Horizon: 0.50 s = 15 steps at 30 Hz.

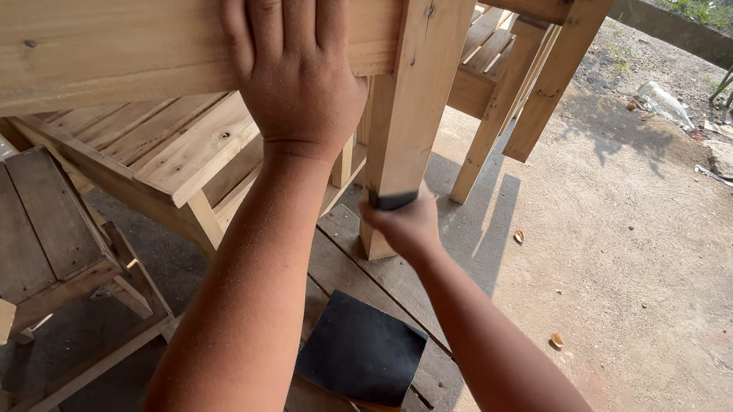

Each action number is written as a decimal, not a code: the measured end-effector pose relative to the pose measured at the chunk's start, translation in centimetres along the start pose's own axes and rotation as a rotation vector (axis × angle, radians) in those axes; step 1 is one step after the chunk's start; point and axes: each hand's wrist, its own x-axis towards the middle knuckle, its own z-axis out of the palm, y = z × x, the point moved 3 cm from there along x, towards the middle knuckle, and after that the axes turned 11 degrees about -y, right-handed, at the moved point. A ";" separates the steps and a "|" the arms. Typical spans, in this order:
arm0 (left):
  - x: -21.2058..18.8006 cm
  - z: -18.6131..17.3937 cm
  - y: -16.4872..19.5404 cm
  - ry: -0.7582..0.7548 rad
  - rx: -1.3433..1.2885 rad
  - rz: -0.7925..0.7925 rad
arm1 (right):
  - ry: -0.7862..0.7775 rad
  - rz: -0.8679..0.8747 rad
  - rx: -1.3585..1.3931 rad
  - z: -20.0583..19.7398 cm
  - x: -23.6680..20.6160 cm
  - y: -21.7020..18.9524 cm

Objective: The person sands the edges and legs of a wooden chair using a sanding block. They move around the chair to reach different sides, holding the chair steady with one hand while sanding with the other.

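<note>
Up top, the left hand (pixel 292 57) lies flat, fingers spread, on the wooden rail (pixel 86 45); the right hand (pixel 405 227) grips dark sandpaper (pixel 394 201) against the wooden leg (pixel 413 88). Another dark sheet (pixel 361 351) lies on floor planks.

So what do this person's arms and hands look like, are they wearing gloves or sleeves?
No gloves and no sleeves show: both forearms are bare right up to the picture's bottom edge. The left hand and right hand carry no rings, watch or bands that can be seen. A fine pale dust speckles both arms and the back of the left hand.
</note>
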 end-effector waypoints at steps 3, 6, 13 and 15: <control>0.1 -0.3 0.1 0.007 -0.005 -0.004 | -0.179 0.291 0.031 2.0 -2.8 5.0; 0.2 -0.5 0.0 0.023 0.011 -0.003 | -0.164 0.353 0.003 1.3 -2.0 4.1; 0.1 -0.2 0.1 0.012 0.028 -0.011 | 0.013 -0.179 0.146 -3.3 4.4 -7.6; 0.1 0.0 0.1 0.004 0.034 -0.013 | 0.050 -0.116 0.064 -3.0 4.2 -7.2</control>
